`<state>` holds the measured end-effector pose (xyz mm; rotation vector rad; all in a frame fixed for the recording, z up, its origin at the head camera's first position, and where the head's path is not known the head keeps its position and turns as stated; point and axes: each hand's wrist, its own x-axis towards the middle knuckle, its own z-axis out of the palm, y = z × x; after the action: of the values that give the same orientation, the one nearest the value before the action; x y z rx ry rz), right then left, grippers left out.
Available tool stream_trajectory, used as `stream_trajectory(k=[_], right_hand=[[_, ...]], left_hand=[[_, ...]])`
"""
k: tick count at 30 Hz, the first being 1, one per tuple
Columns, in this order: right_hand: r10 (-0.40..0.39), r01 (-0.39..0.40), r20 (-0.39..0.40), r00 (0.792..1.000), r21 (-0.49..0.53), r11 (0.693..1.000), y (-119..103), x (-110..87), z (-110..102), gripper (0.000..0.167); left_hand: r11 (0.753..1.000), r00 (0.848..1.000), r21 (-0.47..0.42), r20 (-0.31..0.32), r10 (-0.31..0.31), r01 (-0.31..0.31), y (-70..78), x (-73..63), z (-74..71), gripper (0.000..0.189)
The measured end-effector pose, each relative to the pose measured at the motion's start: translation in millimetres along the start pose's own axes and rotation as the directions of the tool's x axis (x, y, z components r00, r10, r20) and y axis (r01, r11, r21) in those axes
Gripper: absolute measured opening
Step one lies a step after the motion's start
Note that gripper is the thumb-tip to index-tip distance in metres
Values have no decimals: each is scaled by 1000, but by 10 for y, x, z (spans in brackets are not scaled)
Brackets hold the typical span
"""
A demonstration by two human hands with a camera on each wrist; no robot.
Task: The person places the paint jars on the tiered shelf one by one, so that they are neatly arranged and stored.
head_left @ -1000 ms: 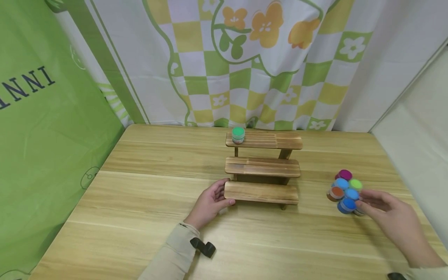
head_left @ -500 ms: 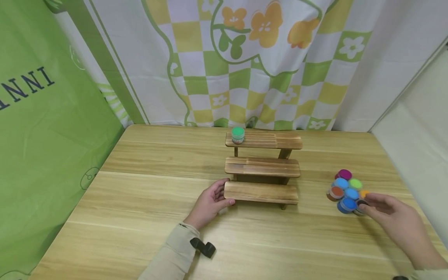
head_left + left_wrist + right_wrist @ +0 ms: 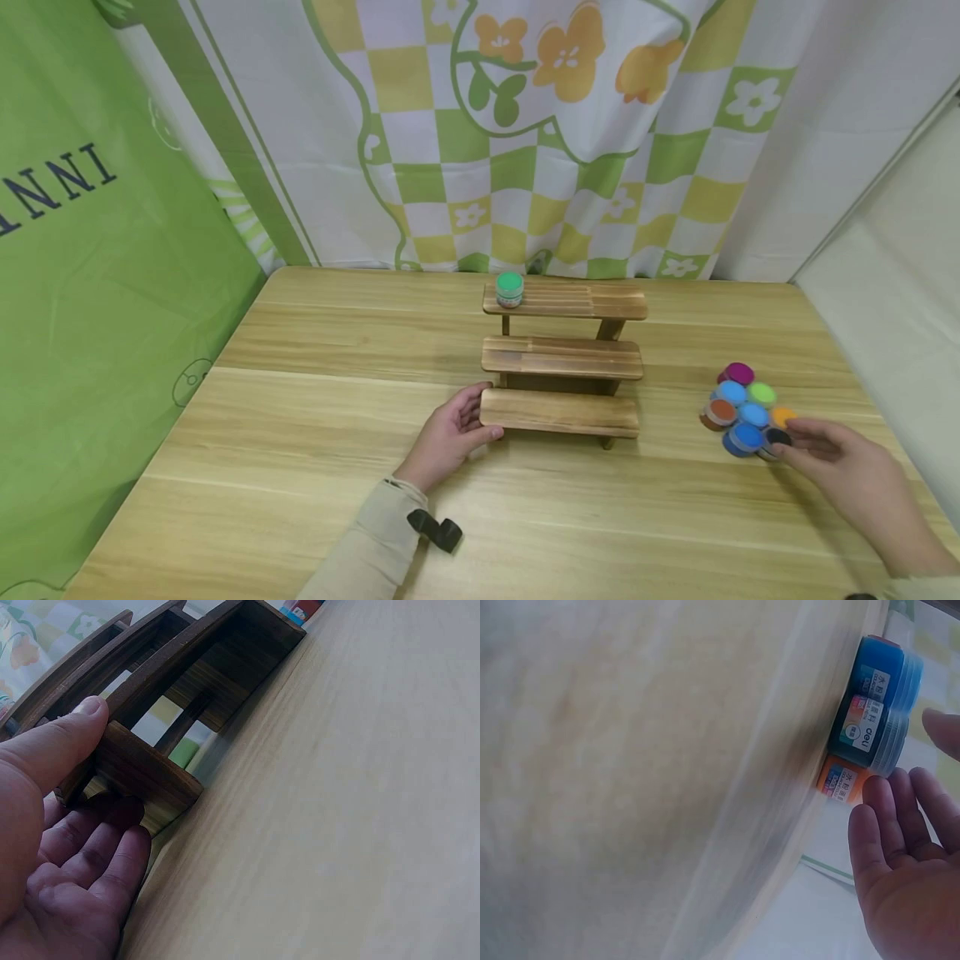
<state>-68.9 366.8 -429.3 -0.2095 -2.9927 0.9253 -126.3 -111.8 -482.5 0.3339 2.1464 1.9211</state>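
Observation:
A three-tier wooden stand (image 3: 558, 410) stands on the table, a green-lidded paint jar (image 3: 510, 290) at the left of its top tier. My left hand (image 3: 442, 446) holds the left end of the lowest tier, thumb (image 3: 71, 742) on the front edge and fingers at its side. To the right is a cluster of small paint jars: magenta, blue, light green, brown, orange and black. My right hand (image 3: 855, 479) is beside the black jar (image 3: 777, 443) and the orange jar (image 3: 783, 417). In the right wrist view a gap shows between thumb and fingers, with nothing held.
The wooden table (image 3: 337, 375) extends around the stand. Behind it hangs a checkered flowered curtain (image 3: 525, 158). Green fabric (image 3: 112, 333) borders the left side, and a pale panel (image 3: 892, 275) borders the right.
My right hand has drawn slightly back to the right from the jars, uncovering the orange and black ones. The left hand, the stand and the green jar have stayed put.

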Motion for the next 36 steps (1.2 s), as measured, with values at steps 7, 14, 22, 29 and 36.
stream_trajectory(k=[7, 14, 22, 29, 36], right_hand=[[-21, 21, 0, 1000, -39, 999, 2, 42, 16, 64], [-5, 9, 52, 999, -91, 996, 19, 72, -9, 68], [-43, 51, 63, 997, -137, 989, 51, 95, -10, 65], [-26, 35, 60, 998, -143, 989, 43, 104, -2, 65], [5, 7, 91, 996, -133, 991, 1, 92, -15, 69]], left_hand=[[1000, 1000, -7, 3, -5, 5, 13, 7, 3, 69], [1000, 1000, -10, 12, -10, 11, 4, -2, 32, 69], [999, 1000, -32, 16, -18, 18, 9, -12, 31, 69], [999, 1000, -37, 13, -18, 19, 16, -14, 16, 68], [999, 1000, -31, 9, -17, 17, 0, -5, -1, 67]])
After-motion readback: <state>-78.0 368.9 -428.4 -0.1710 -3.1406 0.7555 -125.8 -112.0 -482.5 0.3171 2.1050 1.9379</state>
